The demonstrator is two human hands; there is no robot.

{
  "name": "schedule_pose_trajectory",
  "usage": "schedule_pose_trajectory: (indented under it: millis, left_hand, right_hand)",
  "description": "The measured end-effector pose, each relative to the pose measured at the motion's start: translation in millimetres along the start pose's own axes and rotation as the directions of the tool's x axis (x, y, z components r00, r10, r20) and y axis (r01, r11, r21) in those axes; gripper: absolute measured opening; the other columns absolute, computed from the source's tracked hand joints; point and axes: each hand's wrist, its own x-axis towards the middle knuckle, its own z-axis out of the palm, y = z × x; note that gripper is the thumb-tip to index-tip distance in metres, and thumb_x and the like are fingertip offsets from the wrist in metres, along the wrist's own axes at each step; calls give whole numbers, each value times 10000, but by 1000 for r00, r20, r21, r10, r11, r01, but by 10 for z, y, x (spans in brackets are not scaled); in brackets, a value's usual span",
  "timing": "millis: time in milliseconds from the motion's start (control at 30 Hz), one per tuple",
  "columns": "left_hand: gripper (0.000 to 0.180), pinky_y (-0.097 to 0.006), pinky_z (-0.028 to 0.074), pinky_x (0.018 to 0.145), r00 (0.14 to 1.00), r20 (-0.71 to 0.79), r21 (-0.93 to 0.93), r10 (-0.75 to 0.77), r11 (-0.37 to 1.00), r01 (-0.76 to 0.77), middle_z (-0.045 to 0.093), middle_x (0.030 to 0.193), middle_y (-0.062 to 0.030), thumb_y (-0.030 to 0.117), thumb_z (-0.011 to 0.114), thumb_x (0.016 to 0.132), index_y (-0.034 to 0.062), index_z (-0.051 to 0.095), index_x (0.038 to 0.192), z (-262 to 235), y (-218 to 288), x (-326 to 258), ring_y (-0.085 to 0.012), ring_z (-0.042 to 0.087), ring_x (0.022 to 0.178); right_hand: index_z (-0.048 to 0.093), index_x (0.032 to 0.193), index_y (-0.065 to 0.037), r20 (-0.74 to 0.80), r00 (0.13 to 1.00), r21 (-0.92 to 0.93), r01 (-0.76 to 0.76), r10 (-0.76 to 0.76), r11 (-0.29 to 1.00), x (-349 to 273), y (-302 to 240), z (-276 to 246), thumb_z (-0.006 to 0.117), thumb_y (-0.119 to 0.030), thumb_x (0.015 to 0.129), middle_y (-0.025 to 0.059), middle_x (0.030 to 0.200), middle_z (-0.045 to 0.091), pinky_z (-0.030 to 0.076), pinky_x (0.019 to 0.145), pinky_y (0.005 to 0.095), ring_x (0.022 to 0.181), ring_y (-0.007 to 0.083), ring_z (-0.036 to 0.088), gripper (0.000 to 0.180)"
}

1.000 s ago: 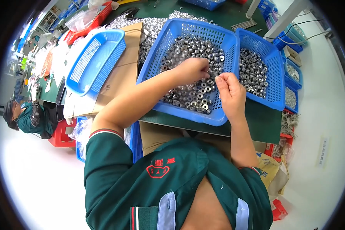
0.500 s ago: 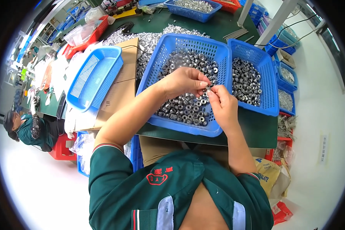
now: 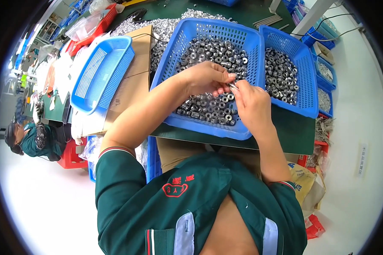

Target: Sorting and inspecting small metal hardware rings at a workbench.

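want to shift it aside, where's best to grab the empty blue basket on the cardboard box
Grip the empty blue basket by its near rim, coming from the left hand side. It lies tilted on the cardboard box, its raised solid rim exposed, while the mesh walls offer little hold.

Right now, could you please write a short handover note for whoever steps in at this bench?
Left hand: over the big blue basket, fingers pinched with the right hand's on a small metal part.
Right hand: same spot, fingers closed on that part.
Things: the big basket holds a heap of small metal ring parts; the smaller blue basket on its right holds more; an empty blue basket lies tilted on the cardboard at left.
Done: some parts sit in the right basket.
Left: most parts remain in the big basket.
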Motion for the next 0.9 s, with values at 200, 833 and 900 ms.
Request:
schedule_pose_trajectory:
  millis: [200, 833, 900]
  left_hand:
    - [166, -243, 496, 555, 984, -158, 6, 78, 997, -78, 645, 795, -79, 180, 594, 893, 16, 609, 879, 70, 72, -66, -138, 627, 656]
    - [190, -438, 520, 756, 988, 48, 946, 150, -324, 3, 659, 958, -113, 176, 627, 729, 104, 688, 894, 108, -297, 59, -302, 646, 904]
    - [173, -447, 517, 743, 997, 8, 956, 80, -293, 16, 672, 915, -123, 170, 619, 747, 84, 682, 883, 91, -275, 63, -298, 656, 881]
  right_hand:
    - [532, 849, -47, -53, 987, 82, -150, 155, 985, -46, -27, -7, 631, -110, 839, 122, 670, 590, 436, 559, 414, 613, 323, 585, 118]
    - [544, 825, -52, -23, 995, 76, -99, 101, 992, -44, 12, -3, 622, -161, 856, 114, 609, 573, 436, 549, 417, 578, 309, 583, 138]
    - [545, 827, -51, -41, 995, 84, -84, 88, 993, -49, 10, 6, 622, -158, 856, 114, 610, 573, 434, 549, 418, 577, 310, 582, 135]
